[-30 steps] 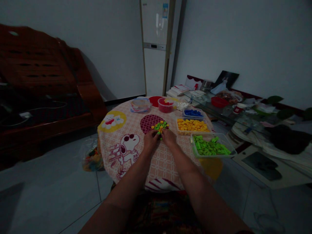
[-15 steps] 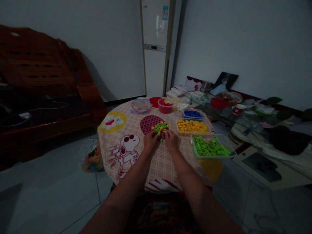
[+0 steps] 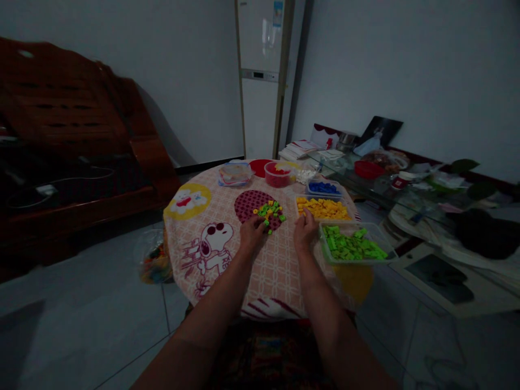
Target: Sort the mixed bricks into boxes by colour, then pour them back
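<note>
green and yellow pieces (image 3: 271,208) in a loose little heap on the dark dotted patch of the cloth, right by the fingertips of the left hand (image 3: 252,232). fingers bunched low at the near edge of the heap; hard to make out whether closed on a piece. off to the side, apart from the left, the right hand (image 3: 306,232), partly curled, at the near left corner of the box of yellow pieces (image 3: 333,218); too dark to say whether pinching anything.

just nearer, a clear box of green pieces (image 3: 379,237); just behind the yellow, blue pieces (image 3: 324,187) in another box. farther back on the round desk (image 3: 272,271), under its printed cloth: a round tub (image 3: 278,180) with red pieces, white pieces (image 3: 304,176) beside it, flat clear containers (image 3: 234,174) to the left.

beyond, a glass table (image 3: 343,181) with a red bowl (image 3: 369,169) and a cup (image 3: 402,180); on the floor at left, a plastic bag (image 3: 156,264); against the wall, a wooden bench (image 3: 73,108); at the back, a tall white cabinet unit (image 3: 262,114).
</note>
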Motion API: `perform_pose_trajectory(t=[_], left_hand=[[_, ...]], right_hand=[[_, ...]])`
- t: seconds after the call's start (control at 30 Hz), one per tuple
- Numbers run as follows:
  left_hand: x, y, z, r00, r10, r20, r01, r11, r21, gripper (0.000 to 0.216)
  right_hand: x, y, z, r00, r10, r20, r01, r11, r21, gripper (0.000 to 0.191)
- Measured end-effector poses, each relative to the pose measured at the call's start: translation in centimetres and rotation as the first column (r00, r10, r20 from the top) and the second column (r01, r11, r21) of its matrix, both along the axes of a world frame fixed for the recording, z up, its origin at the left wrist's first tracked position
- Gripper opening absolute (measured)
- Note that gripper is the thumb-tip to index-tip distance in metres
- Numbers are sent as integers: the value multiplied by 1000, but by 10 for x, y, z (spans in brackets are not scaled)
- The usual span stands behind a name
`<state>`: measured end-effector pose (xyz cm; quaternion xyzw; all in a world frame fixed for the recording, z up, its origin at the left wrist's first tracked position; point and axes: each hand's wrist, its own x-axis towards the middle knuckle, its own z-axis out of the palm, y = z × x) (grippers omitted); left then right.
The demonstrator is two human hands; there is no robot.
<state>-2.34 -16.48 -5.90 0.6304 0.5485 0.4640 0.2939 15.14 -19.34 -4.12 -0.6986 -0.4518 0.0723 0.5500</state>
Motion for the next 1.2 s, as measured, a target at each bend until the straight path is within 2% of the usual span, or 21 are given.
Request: perform_pose_trajectory(t=[0.17,0.27,0.33,0.47,0.57,0.73,0.87,0.97,1.1,1.2], left_hand=[[0,-3,1,998,-3,-63,3,1000,8,18],[0,-2,-1,999,12,-38,-11,1000,19,19],[-1,3,-2,998,68,-15,-68,997,38,22],[-1,22,-5,980,182,-84,-171,978,117,36],[-2,36,-6,970,171,-172,-148,979,139,41],[-3,47,-7,954,91,-284,-69,994,87,31],[-7,43,-6,966,111,-233,-95,992,78,27],[-9,33,-3,989,76,-127,-67,995,72,26],[-7,12,0,995,-41,86,31,993,115,34],[-2,2,-1,986,-146,86,136,985,110,43]], right_hand=[[-20,-8,-11,959,198,201,-177,977,-119,38],[-24,-11,-12,925,225,307,-155,959,-236,32],[-24,-13,-11,912,230,340,-129,947,-294,31],[-24,-13,-9,896,250,368,-124,934,-334,31],[-24,-13,-7,887,262,381,-128,930,-343,31],[-24,-14,-7,893,255,370,-125,932,-341,30],[-20,-13,-12,908,237,344,-118,935,-334,30],[-18,-13,-14,918,228,325,-125,943,-309,30],[-22,-13,-13,905,258,337,-162,944,-287,29],[-27,-13,-12,874,331,357,-237,930,-280,31]])
